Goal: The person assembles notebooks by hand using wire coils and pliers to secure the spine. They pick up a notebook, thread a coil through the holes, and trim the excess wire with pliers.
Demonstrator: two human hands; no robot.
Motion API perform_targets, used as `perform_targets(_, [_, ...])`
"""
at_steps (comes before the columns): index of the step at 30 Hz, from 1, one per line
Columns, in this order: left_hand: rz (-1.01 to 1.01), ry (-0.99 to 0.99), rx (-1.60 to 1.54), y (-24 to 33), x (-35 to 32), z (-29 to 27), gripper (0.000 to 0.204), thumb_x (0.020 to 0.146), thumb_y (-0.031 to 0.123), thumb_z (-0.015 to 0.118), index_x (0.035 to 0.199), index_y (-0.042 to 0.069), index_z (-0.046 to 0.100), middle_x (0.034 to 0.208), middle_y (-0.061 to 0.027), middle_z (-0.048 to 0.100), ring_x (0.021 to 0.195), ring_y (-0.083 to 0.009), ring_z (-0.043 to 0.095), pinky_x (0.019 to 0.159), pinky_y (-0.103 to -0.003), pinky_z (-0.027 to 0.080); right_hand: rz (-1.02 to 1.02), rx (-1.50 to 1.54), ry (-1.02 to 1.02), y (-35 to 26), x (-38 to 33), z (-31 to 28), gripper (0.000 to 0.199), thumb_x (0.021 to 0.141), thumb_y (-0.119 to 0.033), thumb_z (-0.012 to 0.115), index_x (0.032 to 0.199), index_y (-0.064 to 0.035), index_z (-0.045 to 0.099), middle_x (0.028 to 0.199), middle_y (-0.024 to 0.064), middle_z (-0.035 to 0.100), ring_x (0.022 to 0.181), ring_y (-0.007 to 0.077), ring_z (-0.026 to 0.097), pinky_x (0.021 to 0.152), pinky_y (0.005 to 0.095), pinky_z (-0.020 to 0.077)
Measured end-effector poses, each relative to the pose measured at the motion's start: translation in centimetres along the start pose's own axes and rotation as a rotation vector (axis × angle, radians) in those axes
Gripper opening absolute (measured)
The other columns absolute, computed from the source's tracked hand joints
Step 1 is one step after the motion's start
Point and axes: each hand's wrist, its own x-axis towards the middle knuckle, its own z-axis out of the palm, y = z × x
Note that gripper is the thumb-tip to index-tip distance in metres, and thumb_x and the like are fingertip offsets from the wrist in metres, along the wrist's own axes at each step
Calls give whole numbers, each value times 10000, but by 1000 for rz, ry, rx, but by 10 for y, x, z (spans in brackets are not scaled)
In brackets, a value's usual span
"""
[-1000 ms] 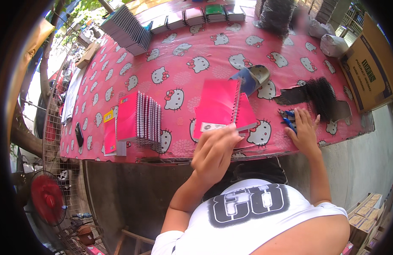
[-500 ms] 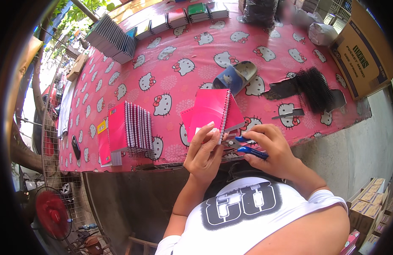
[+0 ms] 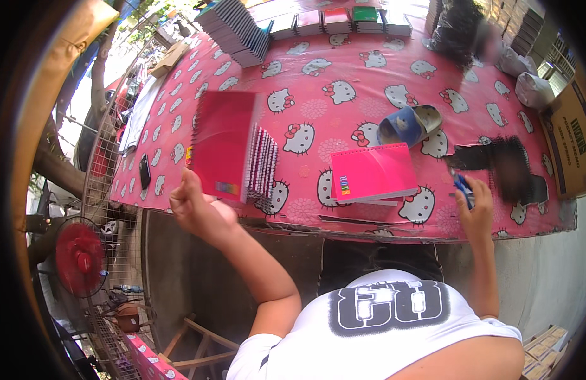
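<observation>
At the left of the table, my left hand (image 3: 205, 212) is closed on the lower edge of a dark pink spiral notebook (image 3: 223, 142). The notebook is raised, its cover toward me, in front of a stack of pink spiral notebooks (image 3: 265, 168). Over the table's right part, my right hand (image 3: 476, 206) is wrapped round blue-handled pliers (image 3: 463, 189), their tips pointing away from me. Between my hands lie bright pink notebooks (image 3: 373, 175) with a row of punched holes along the far edge and no coil showing there.
A blue slipper (image 3: 402, 126) lies behind the loose notebooks. Black spiral coils (image 3: 509, 166) are heaped at the right, near a cardboard box (image 3: 572, 136). Stacked notebooks (image 3: 237, 35) stand at the far left, with more along the back. A phone (image 3: 145, 171) rests near the left edge.
My left hand has carried the notebook from the middle to the left, over the stack. My right hand has moved right with the pliers. The view has shifted leftward.
</observation>
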Motion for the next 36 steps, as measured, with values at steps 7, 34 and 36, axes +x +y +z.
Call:
perform_targets(7, [5,155,205,-77,20,-49,121,883,73,669,856,13,568,825,-38,598,724,-96,553,686,-247,477,-136,403,16,-78,43,-14,271,778,-97,698,1038,-28,669,1262,174,568,1096,354,550,909,449,436])
perform_targets(34, [-507,-702,-147,14,-87,-1,262,951,66,547,1197,-25,541,1096,-167,637,982,-228,639,909,-348,505,-976,60,-674,-197,114,43,119,674,-20,636,788,3,661,791,151,631,814,328,632,709,406,514])
perform_targets(36, [-615,-757,-230,11,-86,-1,322,959,100,559,1246,-25,488,1051,-163,639,936,-217,645,838,-325,529,-909,213,-702,-191,119,44,115,709,-32,628,811,12,654,821,149,643,805,332,639,713,400,524])
